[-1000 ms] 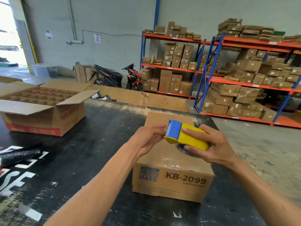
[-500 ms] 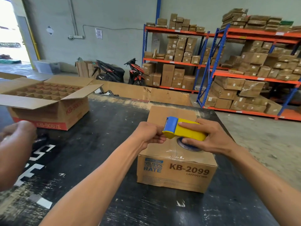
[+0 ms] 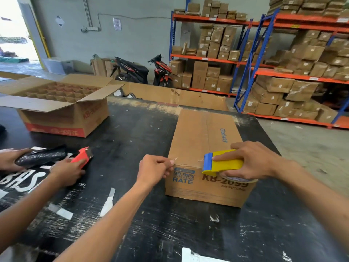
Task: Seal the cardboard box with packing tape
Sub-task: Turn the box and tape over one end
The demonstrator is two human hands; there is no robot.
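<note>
Head view: over the last second the tape dispenser (image 3: 222, 162) has come down from above the lid to the near top edge of the cardboard box (image 3: 204, 148), and a clear strip of tape (image 3: 188, 163) now stretches leftward from its blue blade end. The left hand (image 3: 154, 170) is pinched narrow on the strip's free end at the near left corner; the right hand (image 3: 245, 160) is wrapped around the yellow body and roll. I judge taping has only just started, along the near edge, while the centre seam on top looks bare.

2 other hands have come into view at the left, one on a red dispenser (image 3: 83, 156), one on a dark package (image 3: 41, 156); both sit well apart from the box.

On the black table (image 3: 132, 129) the box lies right of centre, its right side close to the table's right edge. Open surface lies to its left and near side; the open divided carton (image 3: 62, 110) stands far left.
</note>
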